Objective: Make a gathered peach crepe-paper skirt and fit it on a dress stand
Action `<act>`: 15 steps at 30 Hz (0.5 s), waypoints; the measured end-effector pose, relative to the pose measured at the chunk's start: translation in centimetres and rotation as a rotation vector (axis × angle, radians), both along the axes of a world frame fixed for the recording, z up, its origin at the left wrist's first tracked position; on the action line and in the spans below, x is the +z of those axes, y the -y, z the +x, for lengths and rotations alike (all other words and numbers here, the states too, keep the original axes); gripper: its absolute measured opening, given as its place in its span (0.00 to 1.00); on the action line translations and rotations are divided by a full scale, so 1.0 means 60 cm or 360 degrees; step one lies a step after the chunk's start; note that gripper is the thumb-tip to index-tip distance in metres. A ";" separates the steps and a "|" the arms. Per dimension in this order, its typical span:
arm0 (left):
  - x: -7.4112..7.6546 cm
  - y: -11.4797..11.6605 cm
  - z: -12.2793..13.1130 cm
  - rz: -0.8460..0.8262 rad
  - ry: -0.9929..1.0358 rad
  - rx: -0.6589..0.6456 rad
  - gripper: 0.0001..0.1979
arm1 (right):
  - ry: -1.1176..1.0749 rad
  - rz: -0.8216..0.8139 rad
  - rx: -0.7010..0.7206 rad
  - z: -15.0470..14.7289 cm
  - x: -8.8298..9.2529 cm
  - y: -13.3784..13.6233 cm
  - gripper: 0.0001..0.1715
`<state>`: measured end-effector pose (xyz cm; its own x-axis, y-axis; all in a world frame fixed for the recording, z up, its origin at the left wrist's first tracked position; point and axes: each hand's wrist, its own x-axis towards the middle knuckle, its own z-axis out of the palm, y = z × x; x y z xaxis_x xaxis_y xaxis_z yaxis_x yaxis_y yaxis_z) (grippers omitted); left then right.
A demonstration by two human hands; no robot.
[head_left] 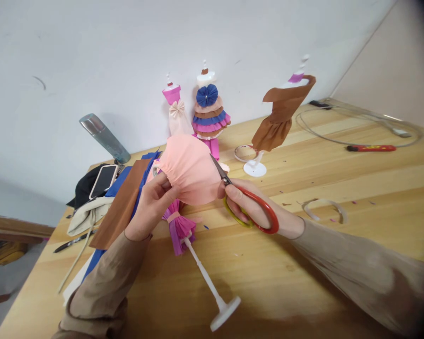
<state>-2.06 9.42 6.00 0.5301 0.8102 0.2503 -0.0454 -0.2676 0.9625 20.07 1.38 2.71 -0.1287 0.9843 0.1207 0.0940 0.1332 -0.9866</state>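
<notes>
My left hand (pixel 154 200) pinches the gathered edge of a peach fabric piece (pixel 194 172), which fans out to the right. In my right hand (pixel 245 197) is a pair of scissors (pixel 273 219) with red and yellow handles. Their dark blades lie against the right side of the peach fabric, and my right fingertips touch its edge. Below the fabric, a small dress form (pixel 203 273) lies tilted on the table, its white round base toward me. Pink and purple pleated fabric (pixel 180 230) covers its lower part; the rest is hidden behind the peach piece.
Dressed mini forms stand behind: one pink and cream (pixel 176 110), one layered (pixel 210 115), one brown (pixel 279 113). Left are a spray bottle (pixel 106 139), a phone (pixel 103 181), brown fabric (pixel 122 205) and a pen (pixel 74 241). Right are a red cutter (pixel 371 148) and a looped cable (pixel 356 110).
</notes>
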 end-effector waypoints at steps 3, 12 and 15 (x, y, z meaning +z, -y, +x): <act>0.000 0.001 0.000 0.0010 0.0005 0.0005 0.16 | -0.0014 -0.0024 -0.0030 -0.002 -0.001 -0.001 0.32; 0.004 -0.001 0.001 0.0000 0.0045 -0.0042 0.15 | 0.0076 0.0108 0.0109 0.006 0.002 0.001 0.31; 0.005 -0.002 0.000 -0.0035 0.0056 -0.0062 0.15 | 0.0031 0.0175 0.0179 0.009 -0.005 -0.001 0.29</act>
<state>-2.06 9.53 6.27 0.5524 0.7946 0.2519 -0.0894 -0.2439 0.9657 20.63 1.46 2.43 -0.2409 0.9445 0.2234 0.0914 0.2512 -0.9636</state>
